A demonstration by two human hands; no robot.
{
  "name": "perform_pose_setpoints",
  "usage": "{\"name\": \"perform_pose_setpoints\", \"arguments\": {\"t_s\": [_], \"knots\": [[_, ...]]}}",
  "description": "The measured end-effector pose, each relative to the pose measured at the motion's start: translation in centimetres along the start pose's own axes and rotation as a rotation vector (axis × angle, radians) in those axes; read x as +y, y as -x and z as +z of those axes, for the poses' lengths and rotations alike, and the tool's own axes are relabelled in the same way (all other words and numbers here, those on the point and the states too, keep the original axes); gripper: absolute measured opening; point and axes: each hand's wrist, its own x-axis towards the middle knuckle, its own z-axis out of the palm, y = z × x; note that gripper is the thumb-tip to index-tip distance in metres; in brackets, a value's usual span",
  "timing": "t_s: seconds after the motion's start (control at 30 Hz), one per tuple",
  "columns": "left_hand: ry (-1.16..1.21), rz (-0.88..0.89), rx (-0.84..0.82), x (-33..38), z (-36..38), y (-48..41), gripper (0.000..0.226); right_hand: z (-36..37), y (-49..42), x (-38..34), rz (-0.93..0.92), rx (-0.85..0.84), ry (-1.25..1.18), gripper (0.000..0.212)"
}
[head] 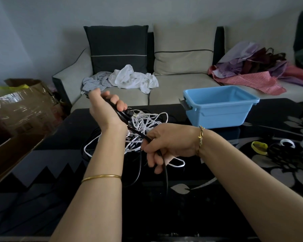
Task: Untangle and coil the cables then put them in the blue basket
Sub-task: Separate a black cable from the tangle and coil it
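A tangle of white cable (147, 124) and black cable (138, 167) lies on the dark glass table (182, 206). My left hand (105, 109) is raised above the tangle and grips a folded bunch of the black cable near its plug. My right hand (166, 145), lower and to the right, is closed around the same black cable, which runs taut between both hands and hangs down below my right fingers. The blue basket (220, 109) stands empty at the table's far right side.
A sofa (182, 84) with cushions, crumpled white clothes (131, 78) and coloured bags (252, 70) lies behind the table. An open cardboard box (21, 109) sits at the left. A yellow ring (259, 147), small black and white items rest on the table's right.
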Motion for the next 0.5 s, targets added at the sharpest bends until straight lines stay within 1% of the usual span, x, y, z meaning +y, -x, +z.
{"name": "perform_pose_setpoints", "arguments": {"t_s": [0.03, 0.1, 0.17, 0.27, 0.37, 0.5], "knots": [[-0.056, 0.025, -0.011, 0.0, 0.1, -0.1, 0.027, 0.0, 0.1, -0.2, -0.001, 0.014, -0.012, 0.008], [-0.182, 0.074, -0.046, -0.4, 0.3, 0.1, 0.023, 0.0, 0.4, -0.6, 0.000, 0.047, 0.045, 0.009], [-0.305, 0.125, -0.098, -0.9, 0.8, 0.7, 0.019, -0.2, 0.8, -1.3, 0.005, 0.078, 0.119, 0.010], [-0.466, 0.237, -0.184, -0.9, 1.7, 1.7, 0.013, -1.1, 1.8, -2.2, 0.031, 0.128, 0.157, 0.010], [-0.598, 0.364, -0.288, -0.7, 2.4, 2.6, 0.020, -1.9, 2.7, -2.5, 0.065, 0.158, 0.224, 0.018], [-0.782, 0.382, -0.362, -1.5, 2.0, 2.9, 0.020, -2.1, 2.7, -2.6, 0.113, 0.178, 0.376, 0.011]]}}
